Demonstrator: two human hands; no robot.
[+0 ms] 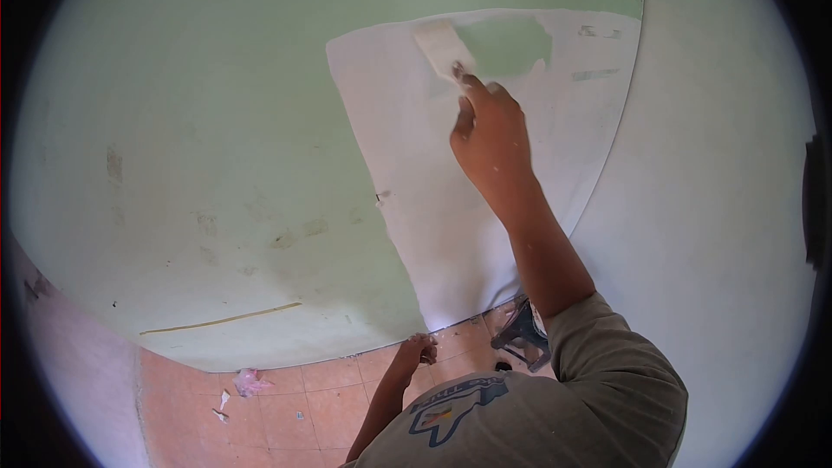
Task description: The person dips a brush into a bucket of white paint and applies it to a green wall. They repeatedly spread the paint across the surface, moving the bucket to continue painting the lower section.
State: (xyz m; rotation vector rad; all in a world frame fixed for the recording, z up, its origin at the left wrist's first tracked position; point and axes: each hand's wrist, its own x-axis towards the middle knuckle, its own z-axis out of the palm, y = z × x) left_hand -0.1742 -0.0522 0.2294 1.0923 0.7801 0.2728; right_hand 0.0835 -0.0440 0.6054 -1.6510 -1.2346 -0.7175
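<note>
My right hand (492, 134) is closed around the handle of a wide paintbrush (442, 42), raised high in front of me. The whitish brush head lies against the wall, near the top of a white painted patch (468, 182). Just right of the brush, an area of green wall (507, 45) shows inside the white. Low by my body, my left hand (419, 350) hangs with its fingers curled, and nothing shows in it. Most of the brush handle is hidden by my right hand.
Green wall (234, 78) extends left, with scuffs and a yellowish strip (221, 318). A pale wall (711, 165) meets it at right. On the tiled floor (338, 399) lie a crumpled plastic bag (250, 382) and scraps. A dark stand-like object (523, 335) is by the wall's foot.
</note>
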